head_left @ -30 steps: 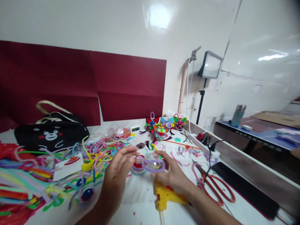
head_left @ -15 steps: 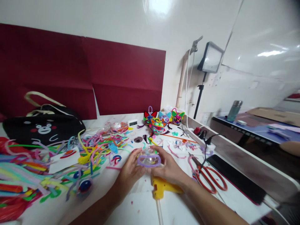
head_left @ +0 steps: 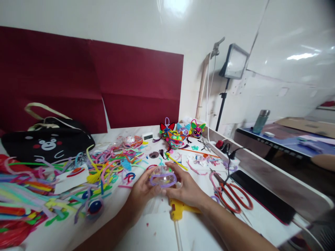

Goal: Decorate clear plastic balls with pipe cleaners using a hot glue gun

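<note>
Between my two hands is a clear plastic ball (head_left: 162, 179) with a loop of purple pipe cleaner on its near side. My left hand (head_left: 143, 185) is closed around its left side. From the right, my right hand (head_left: 186, 184) grips it with thumb and fingers. Just below my right hand lies a yellow glue gun (head_left: 179, 208), its white glue stick pointing toward me. Scissors with orange handles (head_left: 232, 197) rest to the right, next to a black phone (head_left: 261, 195).
Colourful pipe cleaners (head_left: 104, 164) heap up on the left, before a black bag (head_left: 49, 143). Several finished animal-face ornaments (head_left: 176, 139) stand at the back by a small digital clock (head_left: 147, 137). A power strip (head_left: 232, 158) with plugs sits along the right-hand raised edge.
The ball has shifted slightly left and turned a little, so its purple loop shows more toward me. Both hands keep their grip. The view has moved slightly.
</note>
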Motion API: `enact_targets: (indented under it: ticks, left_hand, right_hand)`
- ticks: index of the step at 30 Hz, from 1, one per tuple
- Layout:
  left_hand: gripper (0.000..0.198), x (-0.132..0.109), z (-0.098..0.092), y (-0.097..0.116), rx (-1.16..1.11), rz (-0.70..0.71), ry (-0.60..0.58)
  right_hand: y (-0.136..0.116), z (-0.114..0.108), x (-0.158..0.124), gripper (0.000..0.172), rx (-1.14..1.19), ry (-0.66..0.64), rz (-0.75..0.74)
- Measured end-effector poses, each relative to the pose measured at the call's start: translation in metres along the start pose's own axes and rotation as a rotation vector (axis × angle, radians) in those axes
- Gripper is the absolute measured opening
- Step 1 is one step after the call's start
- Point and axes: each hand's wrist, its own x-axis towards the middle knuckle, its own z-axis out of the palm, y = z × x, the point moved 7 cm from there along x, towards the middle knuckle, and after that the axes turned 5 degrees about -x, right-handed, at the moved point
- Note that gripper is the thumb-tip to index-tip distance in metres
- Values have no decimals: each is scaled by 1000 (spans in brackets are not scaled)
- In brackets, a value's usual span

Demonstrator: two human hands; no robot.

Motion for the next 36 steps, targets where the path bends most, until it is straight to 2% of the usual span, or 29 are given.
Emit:
enact_targets:
  ticks: [3, 6, 10, 15, 26, 36]
  left_hand:
    - [63, 2, -5, -2, -25, 13, 30]
    - [59, 3, -8, 0, -63, 34, 41]
    - [50, 3, -7, 2, -113, 40, 25]
    - [48, 3, -9, -2, -103, 25, 12]
    - [55, 5, -9, -6, -158, 18, -37]
    - [52, 2, -10, -7, -158, -6, -38]
  right_hand:
    - [-3, -6, 0, 78, -163, 68, -63]
    - [-15, -12, -2, 64, -257, 145, -221]
    - [-28, -12, -5, 50, -313, 155, -388]
    - [-33, -9, -8, 43, -347, 164, -488]
    - [-33, -9, -10, 32, -417, 178, -539]
    - [-31, -7, -12, 30, -497, 173, -569]
